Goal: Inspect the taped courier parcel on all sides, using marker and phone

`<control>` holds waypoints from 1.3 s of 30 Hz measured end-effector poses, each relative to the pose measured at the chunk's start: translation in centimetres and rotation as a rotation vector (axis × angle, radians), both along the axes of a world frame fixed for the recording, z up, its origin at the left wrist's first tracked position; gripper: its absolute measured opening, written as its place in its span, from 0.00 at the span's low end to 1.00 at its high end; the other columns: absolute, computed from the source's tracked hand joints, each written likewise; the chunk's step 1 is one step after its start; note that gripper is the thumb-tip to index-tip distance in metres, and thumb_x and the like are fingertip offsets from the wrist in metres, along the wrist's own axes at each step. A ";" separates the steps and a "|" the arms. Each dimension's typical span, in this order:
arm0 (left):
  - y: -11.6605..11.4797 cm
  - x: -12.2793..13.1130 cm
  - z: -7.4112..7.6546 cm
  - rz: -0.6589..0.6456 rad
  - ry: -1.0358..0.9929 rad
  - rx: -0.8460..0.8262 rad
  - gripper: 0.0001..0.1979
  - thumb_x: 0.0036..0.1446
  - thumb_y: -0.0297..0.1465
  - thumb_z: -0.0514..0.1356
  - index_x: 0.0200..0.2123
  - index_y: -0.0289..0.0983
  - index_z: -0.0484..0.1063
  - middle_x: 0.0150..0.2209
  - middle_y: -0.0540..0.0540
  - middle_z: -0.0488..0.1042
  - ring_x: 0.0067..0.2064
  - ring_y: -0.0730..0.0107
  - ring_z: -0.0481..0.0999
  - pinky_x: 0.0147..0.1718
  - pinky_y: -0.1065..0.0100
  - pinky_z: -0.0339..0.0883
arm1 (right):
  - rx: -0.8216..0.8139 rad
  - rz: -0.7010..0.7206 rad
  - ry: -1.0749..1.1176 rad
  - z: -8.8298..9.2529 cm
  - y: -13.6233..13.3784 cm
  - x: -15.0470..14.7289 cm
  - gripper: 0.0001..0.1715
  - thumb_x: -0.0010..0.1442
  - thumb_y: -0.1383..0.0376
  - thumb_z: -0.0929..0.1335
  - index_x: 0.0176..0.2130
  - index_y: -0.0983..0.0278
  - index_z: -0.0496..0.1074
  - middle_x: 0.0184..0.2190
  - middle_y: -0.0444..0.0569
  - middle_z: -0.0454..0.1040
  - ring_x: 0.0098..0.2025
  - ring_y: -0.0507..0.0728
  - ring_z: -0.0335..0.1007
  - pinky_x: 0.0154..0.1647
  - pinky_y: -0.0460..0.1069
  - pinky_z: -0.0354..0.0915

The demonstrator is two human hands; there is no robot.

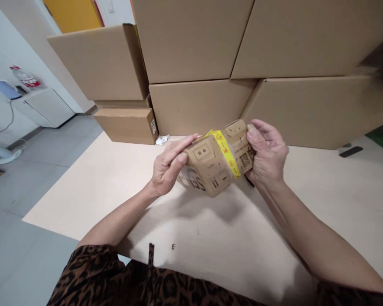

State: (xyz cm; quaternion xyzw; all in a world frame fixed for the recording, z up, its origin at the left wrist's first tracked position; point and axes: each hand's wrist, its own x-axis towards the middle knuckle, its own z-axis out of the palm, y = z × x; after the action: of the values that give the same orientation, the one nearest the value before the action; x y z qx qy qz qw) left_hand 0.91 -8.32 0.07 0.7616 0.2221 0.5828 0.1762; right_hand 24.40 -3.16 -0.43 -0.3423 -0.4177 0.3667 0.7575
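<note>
A small brown cardboard box [207, 165] is held up tilted above the pale table, with printed marks and a band of yellow tape [226, 154] around it. My left hand [170, 163] grips its left end, thumb on the near face and fingers along the upper edge. At the other end, my right hand [268, 151] is closed on the box, its thumb on the upper corner and the other fingers partly hidden behind. Below the right hand, a small dark strip shows under the box; I cannot make out what it is.
Large cardboard boxes [201, 106] are stacked along the back of the table [92, 191]. A smaller carton [124, 125] stands at the back left, beside a crumpled white scrap [162, 139]. A flat black object [351, 151] lies at the back right.
</note>
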 end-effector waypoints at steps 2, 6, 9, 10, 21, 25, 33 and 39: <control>-1.0 0.5 0.7 -0.016 0.067 0.059 0.22 0.75 0.34 0.58 0.68 0.51 0.72 0.64 0.46 0.79 0.65 0.61 0.78 0.65 0.52 0.71 | -0.042 -0.014 0.034 0.1 0.4 0.1 0.15 0.56 0.54 0.80 0.41 0.56 0.80 0.33 0.40 0.80 0.30 0.52 0.76 0.35 0.51 0.76; -2.0 0.8 1.3 -0.076 0.077 -0.002 0.19 0.74 0.33 0.59 0.65 0.51 0.76 0.62 0.46 0.80 0.64 0.61 0.79 0.65 0.51 0.73 | 0.018 0.002 0.083 1.5 0.1 0.8 0.09 0.56 0.59 0.79 0.38 0.56 0.81 0.30 0.40 0.80 0.28 0.52 0.75 0.31 0.50 0.75; -1.7 1.0 0.7 -0.102 0.141 -0.019 0.20 0.73 0.37 0.61 0.66 0.53 0.74 0.68 0.45 0.75 0.67 0.58 0.76 0.65 0.50 0.73 | 0.141 0.075 0.008 3.2 -1.2 1.3 0.08 0.61 0.59 0.77 0.42 0.54 0.80 0.31 0.40 0.83 0.31 0.54 0.81 0.35 0.51 0.78; -1.5 1.1 0.3 -0.082 0.195 0.022 0.25 0.71 0.42 0.63 0.69 0.53 0.70 0.71 0.43 0.70 0.70 0.55 0.73 0.66 0.47 0.72 | 0.187 0.115 -0.033 3.7 -1.7 1.4 0.08 0.62 0.59 0.77 0.43 0.54 0.80 0.30 0.40 0.84 0.31 0.54 0.82 0.36 0.52 0.79; -0.8 -0.1 1.2 0.187 0.823 0.294 0.60 0.63 0.55 0.65 0.80 0.44 0.28 0.80 0.29 0.47 0.80 0.42 0.54 0.73 0.43 0.55 | 0.216 0.416 -0.316 3.8 -4.7 0.1 0.28 0.68 0.44 0.71 0.59 0.54 0.73 0.55 0.49 0.82 0.61 0.61 0.79 0.67 0.62 0.73; -1.4 -0.8 3.4 0.212 1.077 0.321 0.51 0.69 0.37 0.64 0.80 0.48 0.31 0.78 0.35 0.56 0.76 0.43 0.62 0.68 0.48 0.59 | 0.186 0.431 -0.294 2.9 -4.4 -0.7 0.32 0.70 0.40 0.65 0.63 0.53 0.68 0.67 0.48 0.72 0.74 0.62 0.64 0.76 0.62 0.61; -3.4 -0.1 5.1 0.250 1.240 0.341 0.51 0.59 0.19 0.59 0.80 0.47 0.42 0.77 0.38 0.59 0.65 0.36 0.65 0.56 0.45 0.63 | 0.183 0.493 -0.157 3.2 -4.9 -2.2 0.40 0.69 0.36 0.57 0.68 0.54 0.59 0.75 0.50 0.61 0.78 0.59 0.55 0.78 0.61 0.55; -2.6 0.3 5.7 0.196 1.192 0.429 0.49 0.57 0.21 0.60 0.78 0.48 0.48 0.67 0.31 0.65 0.58 0.39 0.68 0.53 0.44 0.66 | 0.068 0.508 -0.128 3.4 -4.0 -2.3 0.45 0.70 0.33 0.52 0.73 0.51 0.56 0.72 0.51 0.66 0.74 0.62 0.61 0.76 0.65 0.60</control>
State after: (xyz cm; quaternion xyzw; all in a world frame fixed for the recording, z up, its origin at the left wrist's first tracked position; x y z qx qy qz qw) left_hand 1.23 -10.88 5.80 0.9495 0.2287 0.1040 -0.1880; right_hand 22.08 -7.20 2.99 -0.2236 -0.5494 0.5084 0.6242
